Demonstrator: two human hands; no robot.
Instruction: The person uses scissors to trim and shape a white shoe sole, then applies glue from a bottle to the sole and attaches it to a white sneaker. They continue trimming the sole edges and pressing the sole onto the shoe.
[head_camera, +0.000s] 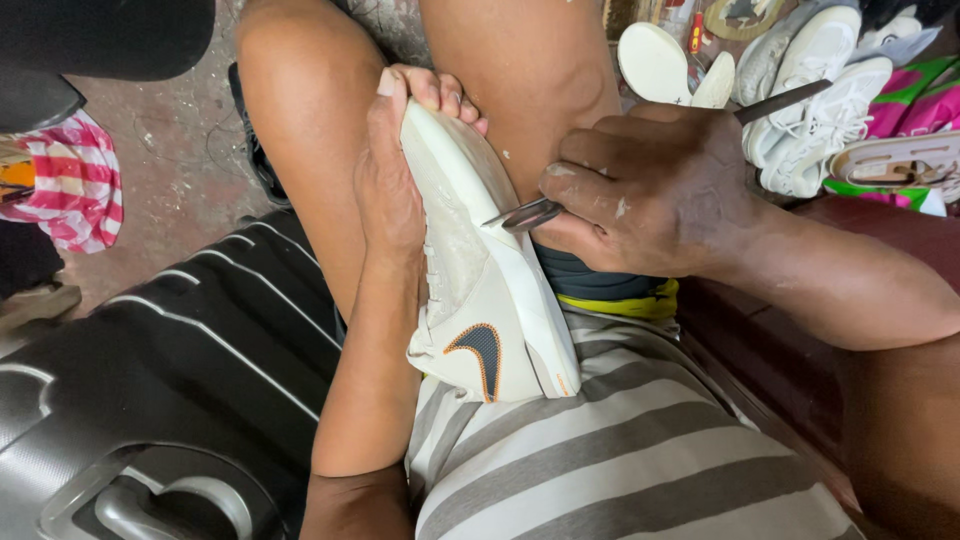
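Clamped around the far end of a white shoe (480, 270), my left hand (395, 170) wraps the toe, with fingertips curling over its top edge and the thumb side pressed along the left flank. I see my right hand (650, 190) closed tight on a thin metal tool (535, 213), whose flat tip touches the shoe's right edge where upper meets sole; the tool's far end sticks out past the knuckles toward the upper right. I read the shoe's long axis as running near to far, toe pointing away from me and tilted slightly left, heel resting against the striped shirt (640, 450) at my lap, between my bare knees. Its dark, orange-edged side mark faces up near the heel. Most of the sole is turned away and hidden. To the far right lies a pile of white shoes (820, 100), cut off by the frame; a dark ribbed case (170, 370) fills the near left.
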